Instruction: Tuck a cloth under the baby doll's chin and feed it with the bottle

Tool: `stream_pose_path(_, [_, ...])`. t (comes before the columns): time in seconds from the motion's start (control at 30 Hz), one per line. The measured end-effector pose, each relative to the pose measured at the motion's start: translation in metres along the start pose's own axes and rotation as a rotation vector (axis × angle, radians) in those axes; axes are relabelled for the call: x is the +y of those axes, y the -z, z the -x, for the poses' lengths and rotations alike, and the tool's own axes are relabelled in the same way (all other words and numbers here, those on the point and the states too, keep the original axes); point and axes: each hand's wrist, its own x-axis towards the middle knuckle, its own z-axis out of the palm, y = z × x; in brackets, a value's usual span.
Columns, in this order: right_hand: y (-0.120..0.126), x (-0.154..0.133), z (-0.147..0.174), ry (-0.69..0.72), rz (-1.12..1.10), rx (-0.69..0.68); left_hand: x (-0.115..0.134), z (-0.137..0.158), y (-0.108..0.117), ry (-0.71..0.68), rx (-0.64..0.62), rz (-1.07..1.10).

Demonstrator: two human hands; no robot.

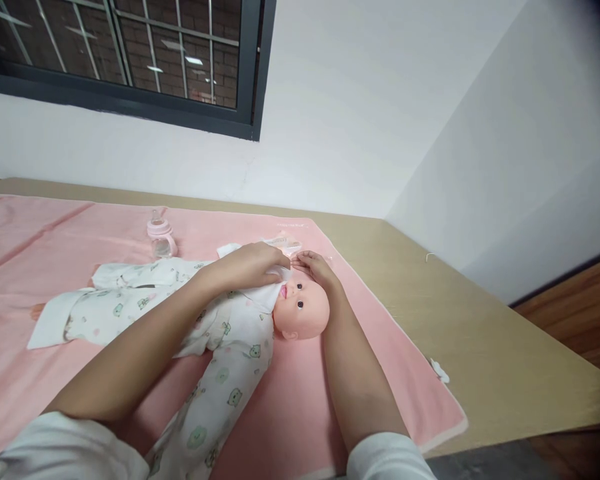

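One doll (247, 333); one bottle (161, 239), ten o'clock of its head (310, 312). Left hand (257, 264) pinching one white cloth (261, 295); right hand (318, 268), hold indeterminable.

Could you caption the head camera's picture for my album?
Left hand at a doll's collar, right hand beside its head; a bottle stands near its legs on a pink mat.

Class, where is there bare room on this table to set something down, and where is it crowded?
Free: the tabletop between the pink mat and the right-hand wall; the mat left of the bottle; the mat between the doll's near sleeve and the right forearm. Crowded: around the doll's head, with the left hand and right hand close together.
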Motion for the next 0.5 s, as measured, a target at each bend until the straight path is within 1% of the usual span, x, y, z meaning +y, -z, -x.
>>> stream_pose_path(0.27, [0.0005, -0.0003, -0.0008, 0.000, 0.013, -0.006, -0.0001, -0.0010, -0.0001, 0.027, 0.013, -0.008])
stream_pose_path(0.37, [-0.0002, -0.0011, 0.0003, -0.005, 0.013, 0.000, -0.0008, 0.0012, 0.0024, 0.000, 0.011, 0.084])
stream_pose_path(0.5, [-0.0011, -0.0024, 0.0021, -0.005, 0.025, 0.018, 0.0004, 0.0037, 0.0060, -0.064, -0.047, 0.248])
